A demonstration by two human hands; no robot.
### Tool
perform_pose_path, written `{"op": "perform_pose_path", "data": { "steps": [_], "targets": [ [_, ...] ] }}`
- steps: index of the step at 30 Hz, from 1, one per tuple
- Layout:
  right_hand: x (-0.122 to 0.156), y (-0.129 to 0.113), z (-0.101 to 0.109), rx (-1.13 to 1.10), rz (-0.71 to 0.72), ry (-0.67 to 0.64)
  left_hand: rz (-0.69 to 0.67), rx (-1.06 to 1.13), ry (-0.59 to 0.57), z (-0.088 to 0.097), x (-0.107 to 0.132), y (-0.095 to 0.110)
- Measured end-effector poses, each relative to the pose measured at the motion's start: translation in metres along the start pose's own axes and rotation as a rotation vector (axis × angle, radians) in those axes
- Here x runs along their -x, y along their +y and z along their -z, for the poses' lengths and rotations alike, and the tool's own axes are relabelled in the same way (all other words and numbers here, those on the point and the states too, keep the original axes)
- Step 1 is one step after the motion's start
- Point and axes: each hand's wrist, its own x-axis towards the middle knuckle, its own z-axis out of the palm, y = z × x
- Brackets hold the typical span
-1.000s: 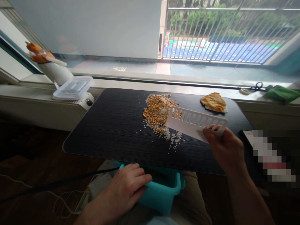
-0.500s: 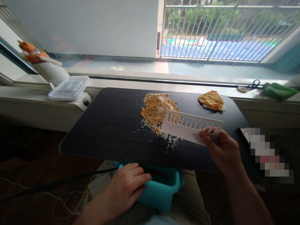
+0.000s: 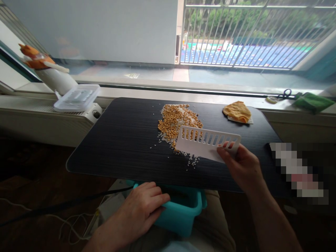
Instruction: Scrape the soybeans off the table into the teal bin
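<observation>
Grasping white slotted scraper (image 3: 197, 145) in right fingers (image 3: 225, 154), with beans (image 3: 172, 119) and rice (image 3: 193, 161) left of them; gripping turquoise bin (image 3: 179, 221) with left fingers (image 3: 159, 200).

On the table (image 3: 118, 140), the beans and grains (image 3: 168, 120) are lying toward the far edge. Your right hand (image 3: 240, 162) is holding the scraper (image 3: 196, 147) at their near right side. The cloth (image 3: 237, 111) is resting near the far right corner. Your left hand (image 3: 149, 201) is gripping the tub (image 3: 181, 221) before the near edge. Left of the table, a box (image 3: 78, 98) is sitting on the radiator (image 3: 39, 117).
</observation>
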Motion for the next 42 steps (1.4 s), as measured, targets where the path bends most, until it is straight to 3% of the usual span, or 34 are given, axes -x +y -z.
{"op": "perform_pose_path", "data": {
  "steps": [8, 12, 18, 26, 30, 35, 37, 40, 42],
  "targets": [
    [0.004, 0.003, 0.011, 0.016, -0.004, 0.060, -0.002, -0.016, 0.010, -0.002, 0.002, -0.001],
    [0.008, 0.006, 0.017, -0.018, -0.042, -0.037, 0.000, -0.022, 0.011, -0.001, 0.002, 0.000],
    [0.008, 0.008, 0.012, -0.029, -0.027, 0.037, 0.019, -0.001, -0.020, -0.002, 0.001, 0.000],
    [0.012, 0.007, 0.014, -0.033, -0.018, 0.025, 0.021, -0.027, 0.000, -0.002, 0.002, 0.001],
    [0.020, 0.005, 0.010, -0.068, 0.002, -0.065, 0.028, -0.036, -0.003, -0.002, 0.002, 0.001],
    [0.035, 0.001, 0.018, -0.107, -0.045, -0.332, 0.061, -0.082, -0.004, 0.001, 0.003, 0.008],
    [0.034, 0.003, 0.026, -0.131, -0.070, -0.279, 0.073, -0.086, -0.013, 0.003, 0.002, 0.012],
    [0.023, 0.010, 0.030, -0.124, -0.089, 0.027, 0.096, -0.067, -0.050, 0.004, -0.002, 0.017],
    [0.012, 0.012, 0.028, -0.082, -0.123, 0.133, 0.108, -0.047, -0.066, 0.003, -0.004, 0.017]
  ]
}}
